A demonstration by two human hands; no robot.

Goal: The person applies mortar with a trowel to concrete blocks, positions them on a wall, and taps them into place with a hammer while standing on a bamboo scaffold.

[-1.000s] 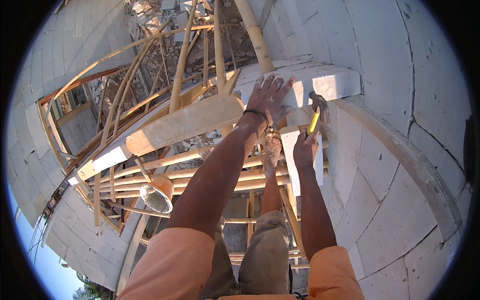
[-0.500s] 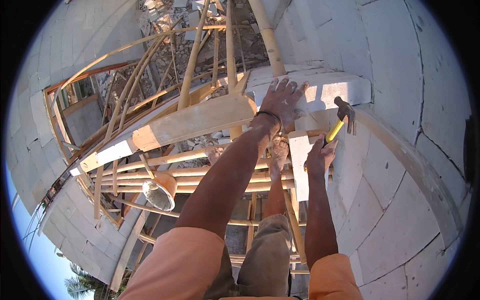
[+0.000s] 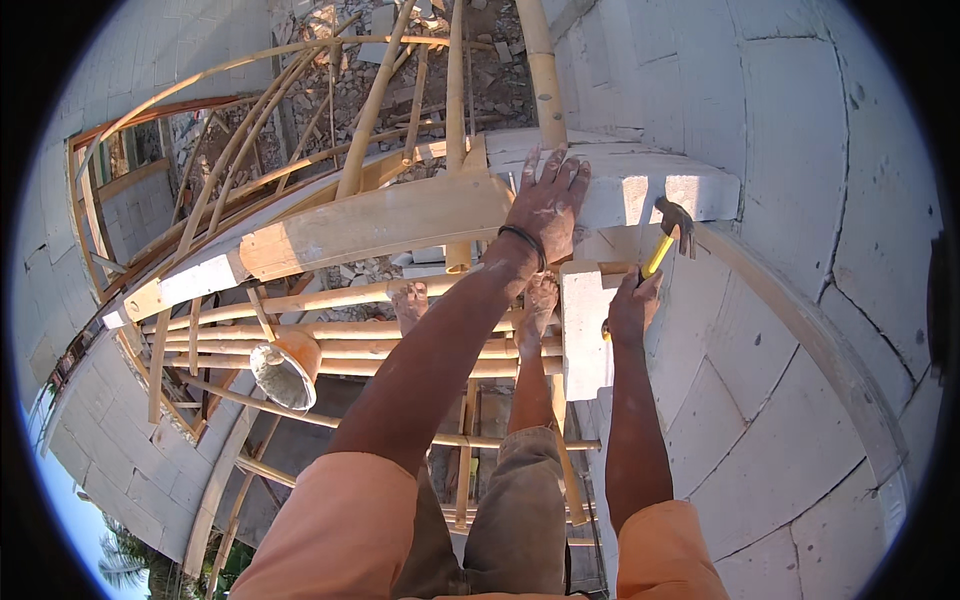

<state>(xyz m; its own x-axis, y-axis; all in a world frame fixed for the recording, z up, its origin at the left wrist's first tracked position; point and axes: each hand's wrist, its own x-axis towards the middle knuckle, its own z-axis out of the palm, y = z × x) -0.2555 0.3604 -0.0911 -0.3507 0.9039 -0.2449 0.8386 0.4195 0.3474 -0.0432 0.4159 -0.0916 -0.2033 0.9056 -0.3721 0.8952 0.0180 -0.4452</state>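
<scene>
My left hand (image 3: 548,208), with a dark band at the wrist, lies with its fingers stretched out over the end of a pale block (image 3: 620,197) on top of the wall. Wooden formwork board (image 3: 380,228) runs leftward from beside this hand. My right hand (image 3: 632,308) is closed round the yellow handle of a claw hammer (image 3: 658,254). The hammer stands head up, its metal head in front of the block's right part and touching nothing that I can make out. Below the left hand, another white block (image 3: 583,330) stands on end beside my right forearm.
My bare feet (image 3: 538,302) stand on bamboo poles (image 3: 400,348) with gaps between them. A mortar-smeared bucket (image 3: 286,370) lies tilted at the left. Upright bamboo poles (image 3: 375,100) rise beyond the board. A grey block wall (image 3: 790,260) fills the right side. Rubble (image 3: 490,80) lies far below.
My left hand has drawn its spread fingers closer together on the block. The hammer in my right hand has shifted slightly left and up. The whole view has swung a little.
</scene>
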